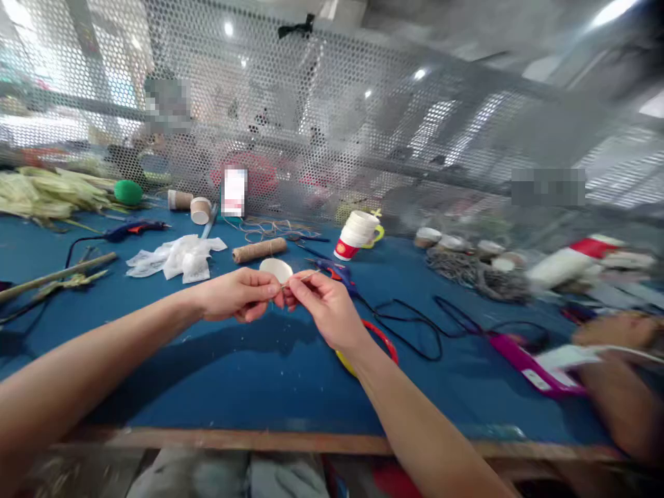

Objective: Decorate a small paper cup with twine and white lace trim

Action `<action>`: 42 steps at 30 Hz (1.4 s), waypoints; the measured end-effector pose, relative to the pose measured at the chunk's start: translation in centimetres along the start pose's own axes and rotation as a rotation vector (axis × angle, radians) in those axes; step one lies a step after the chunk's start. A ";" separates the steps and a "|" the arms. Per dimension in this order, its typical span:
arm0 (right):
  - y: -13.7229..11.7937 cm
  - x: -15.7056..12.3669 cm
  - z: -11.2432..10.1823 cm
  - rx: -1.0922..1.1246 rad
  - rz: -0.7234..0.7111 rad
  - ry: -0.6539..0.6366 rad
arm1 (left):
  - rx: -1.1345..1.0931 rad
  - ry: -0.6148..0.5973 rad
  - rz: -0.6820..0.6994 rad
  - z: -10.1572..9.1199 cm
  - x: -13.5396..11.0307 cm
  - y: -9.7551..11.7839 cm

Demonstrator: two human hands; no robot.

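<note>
My left hand (241,294) and my right hand (319,304) meet above the blue table (249,373), fingertips pinched together. Between them they hold a thin strand of tan twine (301,278) that pokes out to the right. A small white disc (276,268) lies on the table just behind my fingers. A spool of jute twine (259,250) lies beyond it. Under my right wrist sits a red and yellow ring (381,339).
White wrappers (176,257), a blue glue gun (132,229), sticks (52,278), dried leaves (46,194), a green ball (128,191), tape rolls (200,209), stacked cups (357,234), black cables (415,325), a pink tool (523,360). Another person's arm (617,360) at right. Mesh screen (363,117) behind.
</note>
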State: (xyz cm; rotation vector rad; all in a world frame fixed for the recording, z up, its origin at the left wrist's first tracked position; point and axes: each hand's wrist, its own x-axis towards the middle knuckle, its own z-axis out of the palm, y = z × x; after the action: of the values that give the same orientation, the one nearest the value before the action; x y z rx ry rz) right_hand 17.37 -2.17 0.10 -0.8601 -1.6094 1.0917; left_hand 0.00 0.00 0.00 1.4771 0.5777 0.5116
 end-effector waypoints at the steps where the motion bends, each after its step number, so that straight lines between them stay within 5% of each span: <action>1: 0.0 0.0 -0.1 -0.002 0.003 -0.005 | -0.004 -0.001 -0.003 0.0 0.0 0.0; 42: 0.4 0.0 -0.3 0.136 0.139 0.070 | 0.046 0.064 -0.022 0.6 0.2 0.3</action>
State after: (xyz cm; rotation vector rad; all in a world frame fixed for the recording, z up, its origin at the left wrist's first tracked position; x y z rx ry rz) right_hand 17.66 -1.95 -0.19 -0.9194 -1.4168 1.2397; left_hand 0.57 -0.30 0.26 1.5001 0.6594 0.5328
